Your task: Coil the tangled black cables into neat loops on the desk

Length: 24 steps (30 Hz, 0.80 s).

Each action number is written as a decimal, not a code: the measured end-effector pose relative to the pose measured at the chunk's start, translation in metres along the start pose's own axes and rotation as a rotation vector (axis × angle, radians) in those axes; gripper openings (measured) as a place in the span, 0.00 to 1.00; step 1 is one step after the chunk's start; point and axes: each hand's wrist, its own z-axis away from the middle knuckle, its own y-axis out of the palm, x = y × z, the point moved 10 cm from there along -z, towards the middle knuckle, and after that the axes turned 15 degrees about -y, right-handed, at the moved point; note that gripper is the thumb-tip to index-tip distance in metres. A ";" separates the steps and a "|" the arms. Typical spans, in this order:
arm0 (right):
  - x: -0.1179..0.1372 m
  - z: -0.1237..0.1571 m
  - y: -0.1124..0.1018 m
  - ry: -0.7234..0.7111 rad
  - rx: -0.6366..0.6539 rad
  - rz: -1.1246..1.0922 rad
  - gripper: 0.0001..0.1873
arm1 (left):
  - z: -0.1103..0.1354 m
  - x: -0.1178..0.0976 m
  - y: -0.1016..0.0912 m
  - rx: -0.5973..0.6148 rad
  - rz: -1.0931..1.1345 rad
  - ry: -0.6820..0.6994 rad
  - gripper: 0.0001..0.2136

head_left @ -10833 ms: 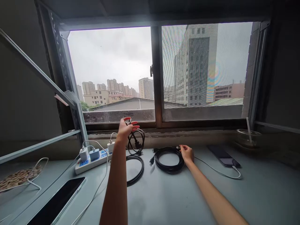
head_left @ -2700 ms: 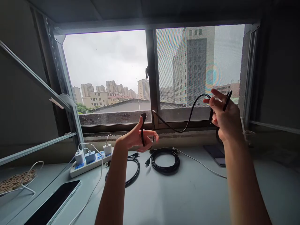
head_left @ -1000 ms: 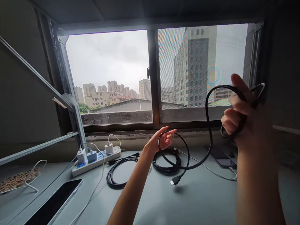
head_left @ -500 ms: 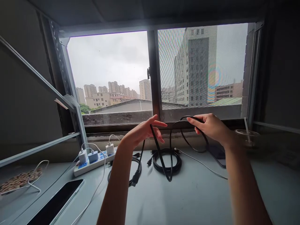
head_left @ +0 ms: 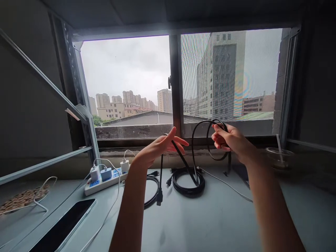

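I hold a black cable [head_left: 193, 140] in the air with both hands, above a grey desk [head_left: 204, 220]. My left hand [head_left: 160, 147] pinches it between thumb and fingers; one plug end [head_left: 159, 201] hangs down from there to the desk. My right hand [head_left: 229, 140] is closed on several loops of the same cable. Between the hands the cable sags in a deep V.
Two more coiled black cables [head_left: 187, 178] [head_left: 152, 187] lie on the desk under my hands. A white power strip [head_left: 105, 176] with chargers sits left, a dark phone [head_left: 63, 225] at near left. A white cable [head_left: 225, 185] runs right. A plastic cup [head_left: 279, 155] stands by the window.
My right hand has turned and gathered another loop of the cable. The hanging V between the hands is shorter. The loose plug end dangles lower beneath my left hand.
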 end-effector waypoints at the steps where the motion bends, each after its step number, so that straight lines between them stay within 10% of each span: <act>1: 0.005 0.000 0.001 -0.029 -0.012 -0.040 0.19 | -0.001 -0.001 0.005 0.019 0.018 0.007 0.30; 11: 0.039 0.015 0.022 -0.180 0.168 0.075 0.34 | -0.022 -0.008 0.049 0.137 0.146 0.042 0.37; 17: 0.044 0.029 0.048 -0.251 0.439 0.104 0.20 | -0.036 -0.010 0.076 0.336 0.422 0.008 0.43; 24: 0.048 0.026 0.049 -0.302 0.414 0.267 0.10 | -0.049 -0.009 0.067 0.300 0.550 0.051 0.38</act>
